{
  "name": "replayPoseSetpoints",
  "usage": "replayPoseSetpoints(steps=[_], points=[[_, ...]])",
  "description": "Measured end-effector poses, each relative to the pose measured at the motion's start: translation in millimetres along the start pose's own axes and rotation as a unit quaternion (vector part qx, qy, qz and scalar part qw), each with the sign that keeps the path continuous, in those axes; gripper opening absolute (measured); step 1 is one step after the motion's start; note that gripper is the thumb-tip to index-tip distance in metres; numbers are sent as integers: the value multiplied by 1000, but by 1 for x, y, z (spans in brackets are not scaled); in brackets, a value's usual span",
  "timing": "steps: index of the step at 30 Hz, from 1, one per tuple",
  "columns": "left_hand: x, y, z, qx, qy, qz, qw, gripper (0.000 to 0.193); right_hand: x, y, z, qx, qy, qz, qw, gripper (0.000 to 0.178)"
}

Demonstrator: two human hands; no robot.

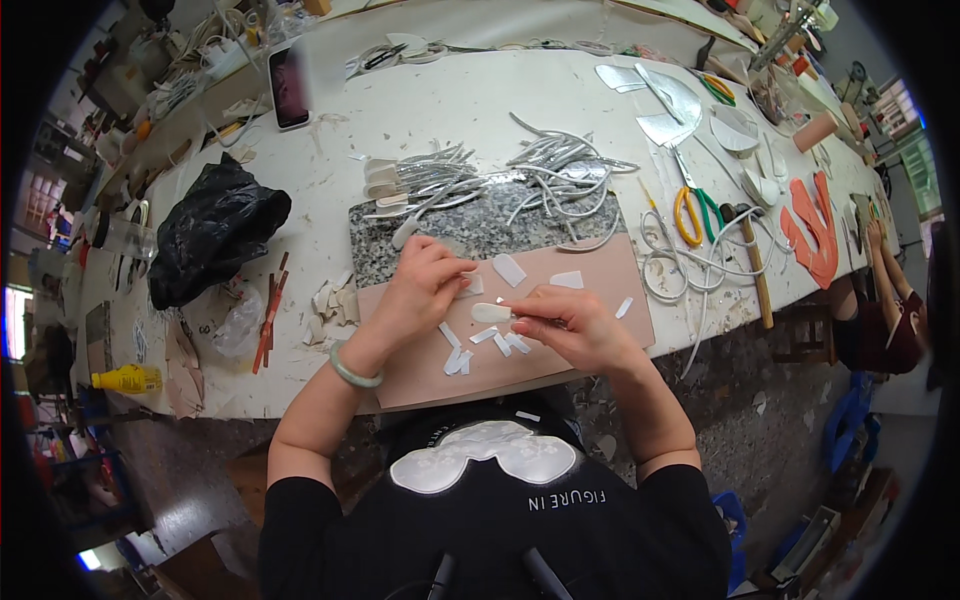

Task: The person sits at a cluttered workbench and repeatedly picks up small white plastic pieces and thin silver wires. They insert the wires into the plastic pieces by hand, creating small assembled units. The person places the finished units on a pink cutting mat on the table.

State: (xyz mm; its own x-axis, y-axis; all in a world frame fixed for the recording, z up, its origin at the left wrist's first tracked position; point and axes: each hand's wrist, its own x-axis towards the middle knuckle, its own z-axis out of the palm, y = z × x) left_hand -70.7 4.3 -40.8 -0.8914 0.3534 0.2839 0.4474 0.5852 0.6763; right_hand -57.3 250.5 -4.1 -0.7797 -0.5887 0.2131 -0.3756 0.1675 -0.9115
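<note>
My right hand [572, 325] pinches a small cream-white, rounded tongue-shaped piece [490, 312] just above a pinkish-tan board [610, 330]. My left hand [425, 280], with a pale bangle at its wrist, is closed with the fingertips pressed together; a whitish bit shows beside them, but what they hold I cannot make out. On the board around both hands lie several white strips [450, 335] and larger white pieces [508, 269]. Above my left hand another rounded white piece [405, 233] rests at the edge of a speckled granite slab [440, 235].
Silver cords [570, 165] lie bundled on the slab, some with white rounded ends. A black plastic bag [215, 230] sits left, above a yellow bottle [128, 378]. Scissors [690, 205], a hammer [757, 265] and white cord [700, 262] lie right. A phone [289, 88] stands at the back.
</note>
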Motion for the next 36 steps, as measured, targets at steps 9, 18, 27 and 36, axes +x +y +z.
replayPoseSetpoints(steps=[9,18,27,36], points=[[-34,46,-20,-575,-22,-362,734,30,8,-16,5,63,-19,77,995,21],[-41,51,-26,-651,-38,-348,673,33,12,-16,11,-72,8,-16,997,18],[-39,62,-31,-606,-33,-367,705,30,11,-17,10,-79,10,-12,997,17],[-39,66,-28,-550,-28,-367,750,31,12,-19,11,-95,1,-13,995,15]])
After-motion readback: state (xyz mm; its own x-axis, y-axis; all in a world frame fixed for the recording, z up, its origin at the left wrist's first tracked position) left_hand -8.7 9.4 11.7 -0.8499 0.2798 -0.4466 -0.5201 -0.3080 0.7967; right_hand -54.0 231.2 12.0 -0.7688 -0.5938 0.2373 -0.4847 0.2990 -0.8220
